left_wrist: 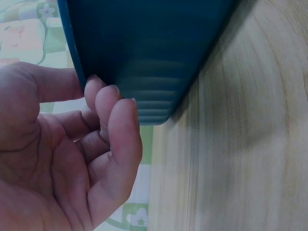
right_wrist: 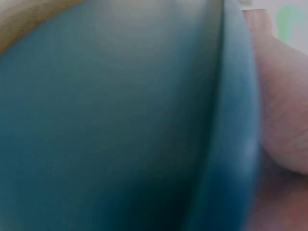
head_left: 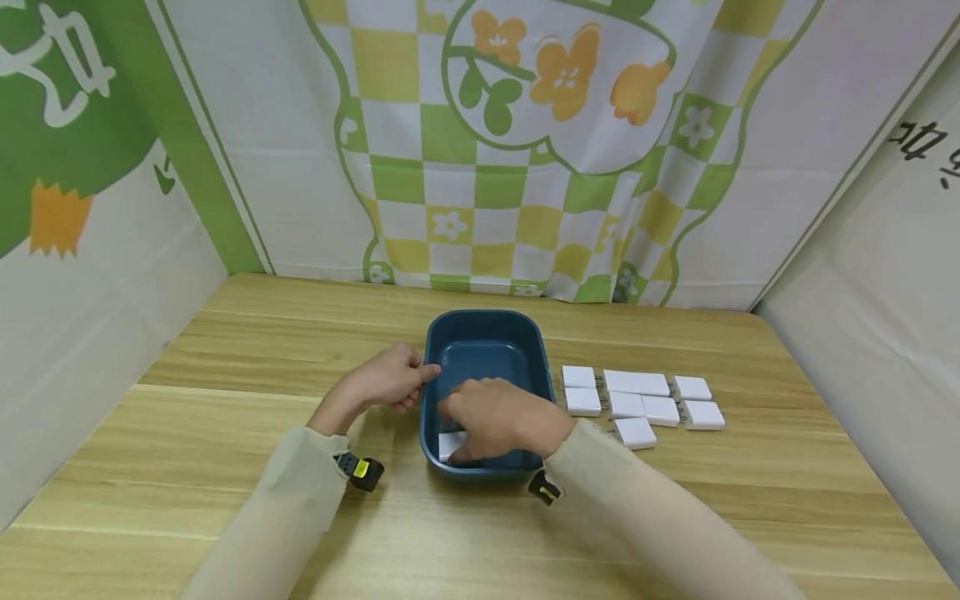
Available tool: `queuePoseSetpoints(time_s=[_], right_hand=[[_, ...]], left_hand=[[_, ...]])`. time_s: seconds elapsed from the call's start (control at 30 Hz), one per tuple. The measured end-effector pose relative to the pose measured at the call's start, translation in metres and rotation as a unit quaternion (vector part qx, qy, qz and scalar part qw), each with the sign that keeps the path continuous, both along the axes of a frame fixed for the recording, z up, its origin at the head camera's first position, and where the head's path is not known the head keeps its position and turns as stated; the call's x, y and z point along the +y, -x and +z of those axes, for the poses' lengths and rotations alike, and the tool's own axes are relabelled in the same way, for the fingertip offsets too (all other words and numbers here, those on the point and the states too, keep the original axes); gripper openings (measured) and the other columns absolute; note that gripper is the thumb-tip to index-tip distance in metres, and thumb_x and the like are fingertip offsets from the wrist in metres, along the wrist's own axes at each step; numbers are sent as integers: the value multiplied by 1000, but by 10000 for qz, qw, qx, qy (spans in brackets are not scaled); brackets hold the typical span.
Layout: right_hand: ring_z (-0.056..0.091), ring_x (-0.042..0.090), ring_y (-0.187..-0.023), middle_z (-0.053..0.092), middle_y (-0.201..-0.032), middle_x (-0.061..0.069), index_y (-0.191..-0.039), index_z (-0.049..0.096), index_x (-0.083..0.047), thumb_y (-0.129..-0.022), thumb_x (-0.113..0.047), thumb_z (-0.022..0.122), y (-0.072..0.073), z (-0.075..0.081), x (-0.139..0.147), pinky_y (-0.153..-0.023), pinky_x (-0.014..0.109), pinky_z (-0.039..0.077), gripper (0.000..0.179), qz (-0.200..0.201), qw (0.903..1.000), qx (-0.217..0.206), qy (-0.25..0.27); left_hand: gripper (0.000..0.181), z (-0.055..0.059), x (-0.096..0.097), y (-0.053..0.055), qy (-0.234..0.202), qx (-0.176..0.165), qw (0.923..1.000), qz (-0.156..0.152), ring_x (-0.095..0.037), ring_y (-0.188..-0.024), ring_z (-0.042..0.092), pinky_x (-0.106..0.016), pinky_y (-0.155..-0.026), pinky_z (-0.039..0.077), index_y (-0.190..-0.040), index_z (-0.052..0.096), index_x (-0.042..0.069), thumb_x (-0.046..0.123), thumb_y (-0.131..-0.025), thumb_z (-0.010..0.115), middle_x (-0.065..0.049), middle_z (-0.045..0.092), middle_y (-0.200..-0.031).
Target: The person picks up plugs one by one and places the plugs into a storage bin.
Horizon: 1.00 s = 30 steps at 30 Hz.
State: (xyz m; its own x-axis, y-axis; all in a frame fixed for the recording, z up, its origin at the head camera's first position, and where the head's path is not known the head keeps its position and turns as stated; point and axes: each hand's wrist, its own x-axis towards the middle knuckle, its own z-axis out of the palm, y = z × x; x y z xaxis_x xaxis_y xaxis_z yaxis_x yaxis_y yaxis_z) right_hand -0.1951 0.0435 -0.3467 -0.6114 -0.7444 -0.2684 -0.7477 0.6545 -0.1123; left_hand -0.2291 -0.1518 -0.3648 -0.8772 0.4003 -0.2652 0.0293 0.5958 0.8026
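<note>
A dark blue plastic basin (head_left: 487, 474) stands on the wooden table in front of me. With its thumb over the left rim and its fingers curled against the outer wall, my left hand (head_left: 392, 379) pinches the basin, as the left wrist view (left_wrist: 82, 144) also shows. Inside the basin, my right hand (head_left: 498, 419) holds a white charger plug (head_left: 448, 446) low in the near left corner. Part of that plug is hidden under the fingers. The right wrist view shows mostly the basin's outer wall (right_wrist: 120, 110), with part of the right hand (right_wrist: 284, 106) past the rim.
Several white charger plugs (head_left: 636, 382) lie in loose rows to the right of the basin, some with metal prongs pointing left. One plug (head_left: 634, 433) sits nearest me. A patterned curtain (head_left: 495, 192) hangs behind the table (head_left: 225, 467), and white cloth flanks both sides.
</note>
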Motion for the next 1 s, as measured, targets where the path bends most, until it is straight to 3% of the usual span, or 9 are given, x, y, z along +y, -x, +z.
queuePoseSetpoints(time_s=[0.23, 0.7, 1.0], right_hand=[[64, 17, -105, 66, -122, -1, -126, 69, -16, -88, -45, 79, -1, 7, 5, -87, 35, 55, 49, -8, 9999, 107, 46], [65, 17, -103, 65, -123, 3, -127, 68, -14, -89, -47, 77, -7, 25, 23, -85, 35, 55, 51, -197, 9978, 180, 608], [64, 18, -109, 65, -124, 4, -129, 67, -14, -89, -45, 77, -13, 30, 40, -91, 39, 53, 52, -404, 9945, 228, 941]], left_hand=[[43, 0, 0, 0, -3, 21, 10000, -6, -13, -49, 48, -29, -53, 51, -68, 54, 6, 21, -108, 50, -2, 50, -59], [43, -2, -1, 1, 39, 57, 10000, -12, -13, -49, 48, -30, -54, 52, -68, 55, 6, 22, -107, 51, -2, 50, -59], [43, -2, 0, 1, -21, 30, 10000, -4, -12, -49, 48, -29, -54, 52, -68, 54, 6, 23, -107, 52, -2, 50, -59]])
